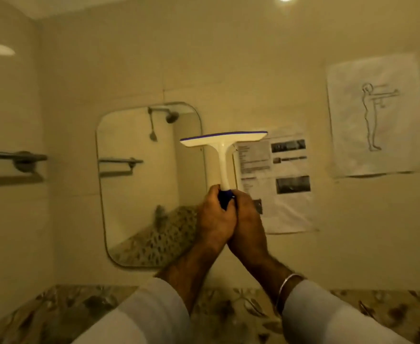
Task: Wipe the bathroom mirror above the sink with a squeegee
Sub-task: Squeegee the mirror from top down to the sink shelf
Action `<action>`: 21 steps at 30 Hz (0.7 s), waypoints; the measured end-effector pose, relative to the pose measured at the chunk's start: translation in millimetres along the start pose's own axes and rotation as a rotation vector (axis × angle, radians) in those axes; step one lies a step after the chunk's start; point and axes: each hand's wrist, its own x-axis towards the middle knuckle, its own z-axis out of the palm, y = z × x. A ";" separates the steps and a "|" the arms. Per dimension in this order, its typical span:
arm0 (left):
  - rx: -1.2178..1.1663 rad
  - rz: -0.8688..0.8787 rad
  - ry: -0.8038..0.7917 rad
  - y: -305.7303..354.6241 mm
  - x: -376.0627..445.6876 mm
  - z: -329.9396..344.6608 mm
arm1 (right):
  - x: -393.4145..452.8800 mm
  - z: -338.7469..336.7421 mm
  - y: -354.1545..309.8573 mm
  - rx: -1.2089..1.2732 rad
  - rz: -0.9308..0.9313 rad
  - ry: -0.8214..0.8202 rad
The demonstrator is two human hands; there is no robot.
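I hold a white squeegee (222, 150) with a blue rubber edge upright in front of me. My left hand (215, 218) and my right hand (247, 222) are both closed around its dark blue grip, pressed together. Its blade is level, above my hands, and overlaps the right edge of the mirror (139, 184). The mirror is a rounded rectangle on the tiled wall, left of my hands. It reflects a shower head, a rail and a patterned counter. Whether the blade touches the glass I cannot tell.
A metal towel rail (17, 157) juts from the left wall. Printed sheets (285, 184) and a figure drawing (375, 115) are taped to the wall on the right. A patterned counter (67, 311) runs along the bottom. The sink is out of view.
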 end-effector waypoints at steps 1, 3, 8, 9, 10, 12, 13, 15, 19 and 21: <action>0.020 0.005 0.027 0.4 13.9 -12.5 | 13.0 9.4 -5.5 0.009 -0.047 -0.056; 0.053 0.020 0.071 -1.1 39.7 -35.0 | 37.0 25.9 -8.6 -0.056 -0.162 -0.111; 0.110 0.042 0.143 -26.1 84.1 -69.2 | 99.5 60.8 6.5 -0.420 -0.302 0.117; 0.125 0.046 0.155 -32.9 89.5 -73.9 | 113.5 68.4 11.2 -0.485 -0.308 0.114; 0.140 0.050 0.161 -40.4 94.3 -77.7 | 126.7 75.9 16.9 -0.533 -0.313 0.090; 0.164 0.060 0.161 -55.1 104.0 -85.4 | 150.7 89.1 29.2 -0.592 -0.332 0.043; 0.176 0.066 0.161 -61.7 106.9 -88.7 | 158.6 92.5 36.2 -0.606 -0.345 0.035; 0.222 0.098 0.186 -74.9 117.5 -97.9 | 169.2 98.9 47.9 -0.628 -0.384 0.055; 0.259 0.163 0.265 -91.5 144.2 -123.8 | 171.6 106.4 61.3 -0.640 -0.454 0.157; 0.276 0.197 0.316 -94.0 156.0 -138.1 | 171.4 107.4 62.1 -0.608 -0.471 0.182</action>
